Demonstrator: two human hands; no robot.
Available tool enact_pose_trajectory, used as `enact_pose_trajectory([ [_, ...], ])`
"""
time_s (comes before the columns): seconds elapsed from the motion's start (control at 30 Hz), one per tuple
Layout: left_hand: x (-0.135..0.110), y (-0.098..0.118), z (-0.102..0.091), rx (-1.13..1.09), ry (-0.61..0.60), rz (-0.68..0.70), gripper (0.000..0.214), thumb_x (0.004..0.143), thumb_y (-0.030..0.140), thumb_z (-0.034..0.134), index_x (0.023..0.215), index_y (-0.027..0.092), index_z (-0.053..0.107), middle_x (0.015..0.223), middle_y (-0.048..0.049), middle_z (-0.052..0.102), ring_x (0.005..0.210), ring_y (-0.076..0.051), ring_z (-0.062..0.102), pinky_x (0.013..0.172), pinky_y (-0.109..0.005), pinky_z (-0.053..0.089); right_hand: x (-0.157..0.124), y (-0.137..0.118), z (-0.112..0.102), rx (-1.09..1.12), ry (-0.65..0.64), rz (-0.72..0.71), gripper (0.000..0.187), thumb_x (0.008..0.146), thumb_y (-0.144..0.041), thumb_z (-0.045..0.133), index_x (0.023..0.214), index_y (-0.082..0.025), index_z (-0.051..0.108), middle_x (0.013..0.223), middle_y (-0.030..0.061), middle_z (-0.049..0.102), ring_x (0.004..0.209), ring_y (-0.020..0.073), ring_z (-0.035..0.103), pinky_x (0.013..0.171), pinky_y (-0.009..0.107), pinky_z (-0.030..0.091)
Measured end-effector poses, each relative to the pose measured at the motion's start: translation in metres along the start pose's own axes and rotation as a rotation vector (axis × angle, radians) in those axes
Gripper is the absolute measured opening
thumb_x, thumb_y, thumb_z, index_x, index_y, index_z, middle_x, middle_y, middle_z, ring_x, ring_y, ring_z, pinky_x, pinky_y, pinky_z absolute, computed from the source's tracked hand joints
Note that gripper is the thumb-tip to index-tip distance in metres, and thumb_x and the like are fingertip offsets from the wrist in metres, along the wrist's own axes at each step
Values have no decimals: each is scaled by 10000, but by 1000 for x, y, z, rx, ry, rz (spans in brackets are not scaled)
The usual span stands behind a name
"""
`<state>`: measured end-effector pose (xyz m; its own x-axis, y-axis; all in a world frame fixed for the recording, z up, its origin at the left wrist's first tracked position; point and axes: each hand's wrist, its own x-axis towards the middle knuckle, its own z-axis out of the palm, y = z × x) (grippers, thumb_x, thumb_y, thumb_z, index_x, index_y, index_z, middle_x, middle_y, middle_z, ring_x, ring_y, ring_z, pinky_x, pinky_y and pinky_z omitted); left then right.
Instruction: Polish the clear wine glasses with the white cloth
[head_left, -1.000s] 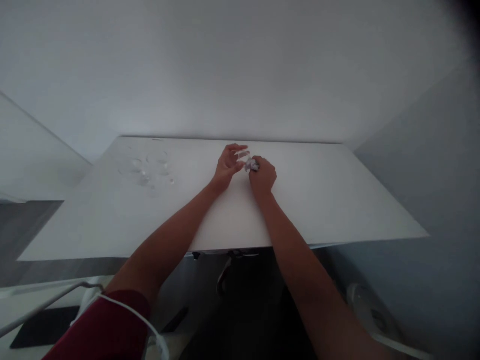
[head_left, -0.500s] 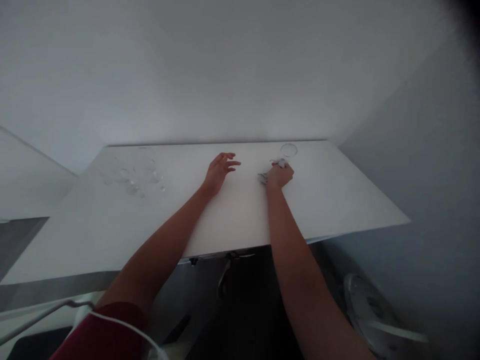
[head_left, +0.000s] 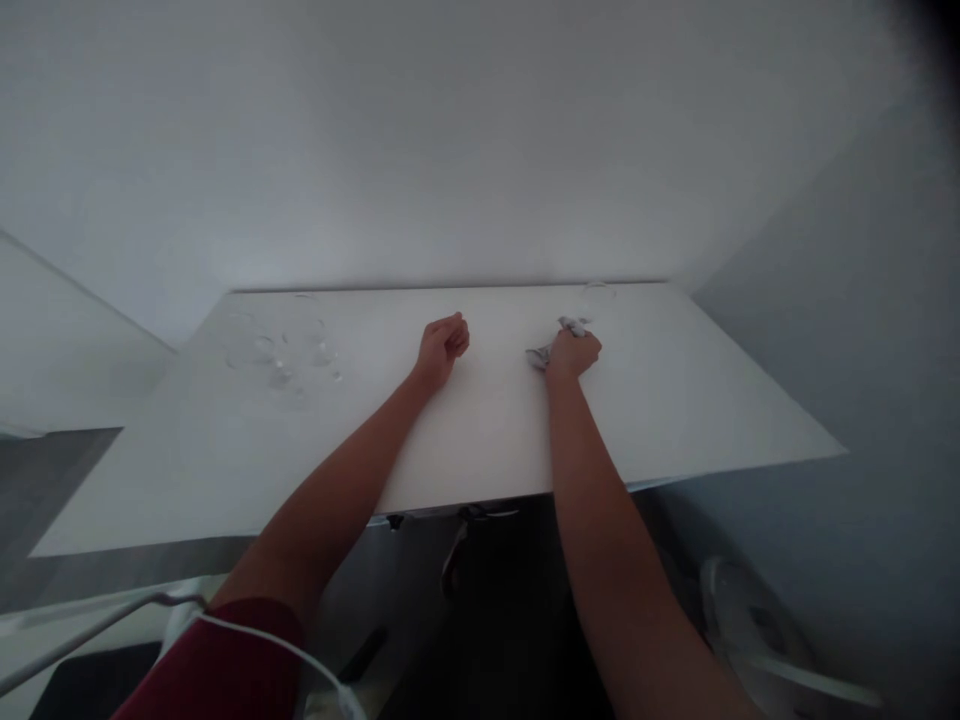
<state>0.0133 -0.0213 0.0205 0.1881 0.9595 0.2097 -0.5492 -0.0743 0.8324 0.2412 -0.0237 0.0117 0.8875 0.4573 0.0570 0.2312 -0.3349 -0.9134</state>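
Pressed to the white table, my right hand (head_left: 576, 352) is closed around a crumpled grey cloth (head_left: 538, 357), which sticks out on the left and above the knuckles. Just beyond that hand, near the back edge, a faint ring-shaped wet mark (head_left: 598, 292) shows on the surface. My left hand (head_left: 444, 348) is held at the middle of the table with its fingers curled into a loose fist, and nothing shows in it. Left of it lie several clear puddles and drops of liquid (head_left: 279, 375).
The white table (head_left: 480, 440) meets a pale wall (head_left: 465, 150) at the back and a grey one on the right. A white cable (head_left: 262, 635) crosses the red left sleeve (head_left: 225, 670). A round pale object (head_left: 750, 610) stands on the floor at lower right.
My left hand's spread fingers have curled into a fist. The right hand, still gripping the cloth, has shifted slightly right in view, but the whole view has shifted too.
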Motion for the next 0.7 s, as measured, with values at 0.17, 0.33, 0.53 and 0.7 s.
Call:
enact_pose_trajectory([
  [0.17,4,-2,-6,-90,48,6,712,903,424,815,585,229,208,573,78,173,444,-43,195,389,-223,192,2,2,2,-30,-1,-15,222,905,-203,568,1066,-144,710,1204,228,745,1217,375,703,1086,504,526],
  [0.33,5,-2,-4,-210,112,-23,692,854,316,846,584,223,216,575,90,184,450,-28,191,402,-198,141,-4,2,0,50,39,13,471,890,-166,589,1348,-169,481,1292,215,691,1243,321,689,1078,479,531],
  [0.53,7,6,-4,-431,324,-37,595,931,193,748,618,221,242,574,100,196,427,-31,195,413,-205,143,-49,-3,4,201,65,-163,292,889,-142,521,1133,-257,408,1009,64,656,957,227,697,914,388,561],
  [0.7,8,10,-8,-477,409,-48,571,1020,219,640,613,232,239,540,99,195,421,-48,200,426,-231,157,-115,-27,-4,465,-503,-843,402,853,-289,634,1228,-264,493,1031,36,656,818,183,635,754,320,544],
])
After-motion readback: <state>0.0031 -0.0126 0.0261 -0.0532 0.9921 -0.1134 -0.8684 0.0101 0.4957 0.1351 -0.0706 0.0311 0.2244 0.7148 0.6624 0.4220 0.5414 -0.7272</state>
